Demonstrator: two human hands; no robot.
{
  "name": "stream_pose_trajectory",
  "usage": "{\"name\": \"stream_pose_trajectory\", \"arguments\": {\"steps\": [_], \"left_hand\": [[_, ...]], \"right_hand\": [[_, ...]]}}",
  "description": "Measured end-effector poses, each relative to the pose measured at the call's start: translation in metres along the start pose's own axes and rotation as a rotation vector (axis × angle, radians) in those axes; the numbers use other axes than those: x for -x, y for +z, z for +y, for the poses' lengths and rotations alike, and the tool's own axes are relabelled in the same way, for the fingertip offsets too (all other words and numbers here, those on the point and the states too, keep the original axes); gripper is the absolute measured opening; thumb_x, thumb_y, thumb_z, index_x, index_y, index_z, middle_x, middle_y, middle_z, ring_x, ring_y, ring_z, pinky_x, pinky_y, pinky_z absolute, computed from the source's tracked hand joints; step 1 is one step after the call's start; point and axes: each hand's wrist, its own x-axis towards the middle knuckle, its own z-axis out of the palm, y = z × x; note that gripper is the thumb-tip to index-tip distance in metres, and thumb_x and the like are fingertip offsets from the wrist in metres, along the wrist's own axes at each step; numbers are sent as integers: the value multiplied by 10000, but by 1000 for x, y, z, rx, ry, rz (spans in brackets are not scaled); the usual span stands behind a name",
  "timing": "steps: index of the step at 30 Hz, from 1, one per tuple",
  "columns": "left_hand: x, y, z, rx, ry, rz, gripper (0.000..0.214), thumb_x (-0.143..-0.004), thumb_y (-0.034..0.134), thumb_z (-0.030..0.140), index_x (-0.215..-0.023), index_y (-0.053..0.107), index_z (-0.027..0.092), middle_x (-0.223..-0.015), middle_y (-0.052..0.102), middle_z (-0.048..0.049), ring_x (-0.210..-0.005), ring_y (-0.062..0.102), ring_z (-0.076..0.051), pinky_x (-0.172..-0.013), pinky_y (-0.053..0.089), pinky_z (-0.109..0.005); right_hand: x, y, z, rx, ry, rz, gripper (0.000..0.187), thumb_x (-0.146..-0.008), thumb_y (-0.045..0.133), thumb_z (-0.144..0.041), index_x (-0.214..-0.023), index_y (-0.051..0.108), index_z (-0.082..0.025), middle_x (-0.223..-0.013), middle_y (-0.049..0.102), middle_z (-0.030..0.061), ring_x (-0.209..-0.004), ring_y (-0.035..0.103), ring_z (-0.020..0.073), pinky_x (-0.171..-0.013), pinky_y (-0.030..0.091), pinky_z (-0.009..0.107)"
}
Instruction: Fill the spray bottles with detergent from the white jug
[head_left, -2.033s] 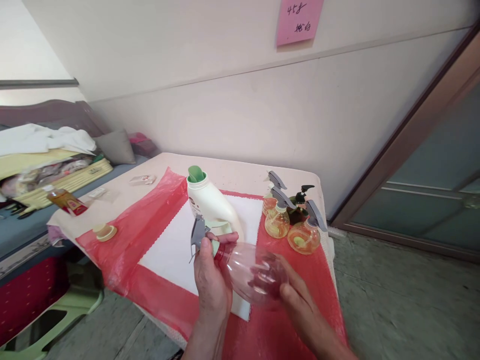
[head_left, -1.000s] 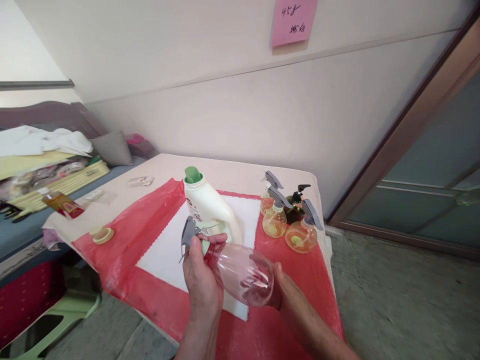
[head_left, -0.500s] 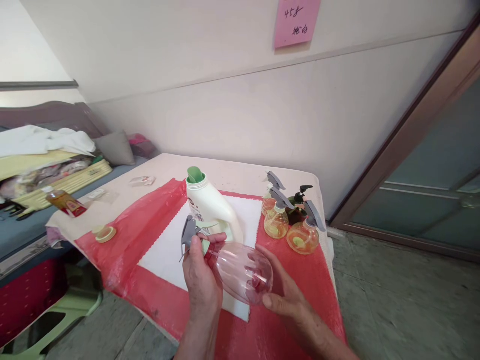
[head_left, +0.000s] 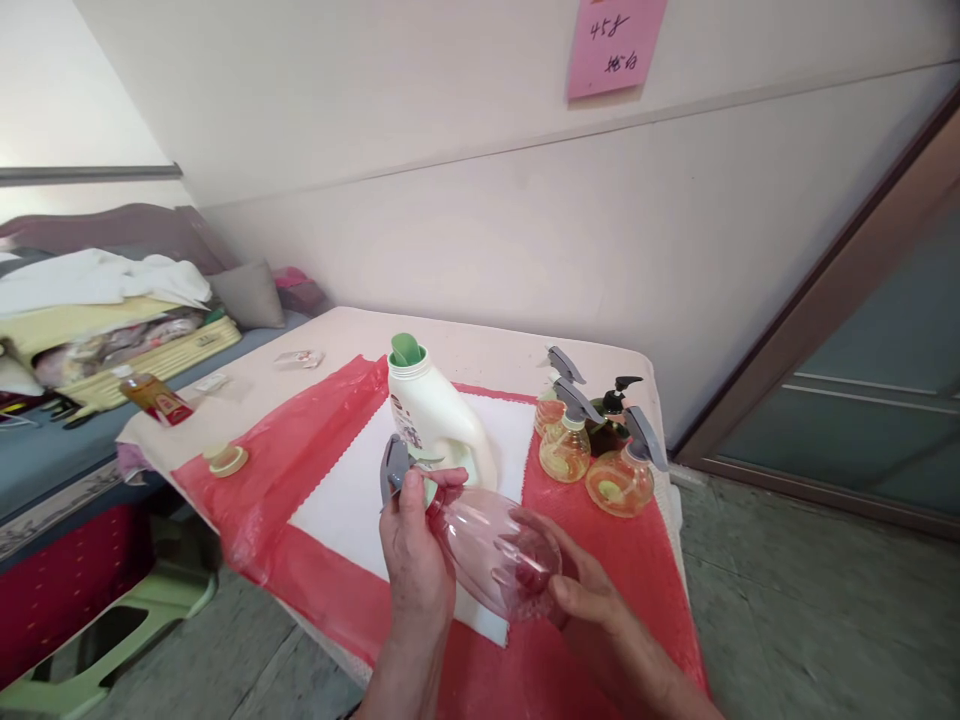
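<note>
A clear pinkish spray bottle (head_left: 487,545) lies tilted on its side in the air between my hands, its grey trigger head (head_left: 394,470) pointing left. My left hand (head_left: 420,540) is closed round the neck just behind the trigger. At the other end, my right hand (head_left: 574,575) wraps the base, with fingers behind the bottle and thumb in front. Right behind stands a white detergent jug (head_left: 435,405) with a green spout (head_left: 406,349), uncapped, on a white cloth (head_left: 341,515).
Several bottles with orange liquid, such as the spray bottle (head_left: 619,485), stand at the table's right, beside a dark pump bottle (head_left: 611,430). A pale cap (head_left: 227,459) lies on the red plastic sheet (head_left: 262,510). A bottle of amber liquid (head_left: 154,397) stands at left, near a green stool (head_left: 127,635).
The view has shifted slightly, so everything appears a little farther right. Both hands keep hold of the spray bottle, its base tipped slightly lower.
</note>
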Motion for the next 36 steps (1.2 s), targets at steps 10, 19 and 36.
{"name": "stream_pose_trajectory", "arguments": {"steps": [10,19,36], "left_hand": [[10,-6,1,-23,-77,-40,475,-815,612,492,-1184,484,221,-1036,668,-61,-928,649,-182,-809,498,-308],[30,-27,21,-102,-145,-75,638,-584,807,339,-1125,506,183,-988,674,-88,-839,669,-216,-747,523,-320],[-266,-87,-51,-1039,247,194,747,-639,793,375,-1245,430,132,-1221,538,-152,-1128,538,-305,-925,430,-424]], "right_hand": [[-7,14,3,-32,-124,14,714,-666,778,-435,-1310,514,-276,-1398,489,95,-1302,418,322,-1087,309,490],[-10,6,15,47,-28,-122,814,-651,750,-602,-1370,443,-374,-1452,438,75,-1309,419,328,-1071,322,518],[-21,-16,11,180,69,84,487,-744,670,-568,-1140,649,-286,-1222,614,114,-981,610,269,-839,438,427]]}}
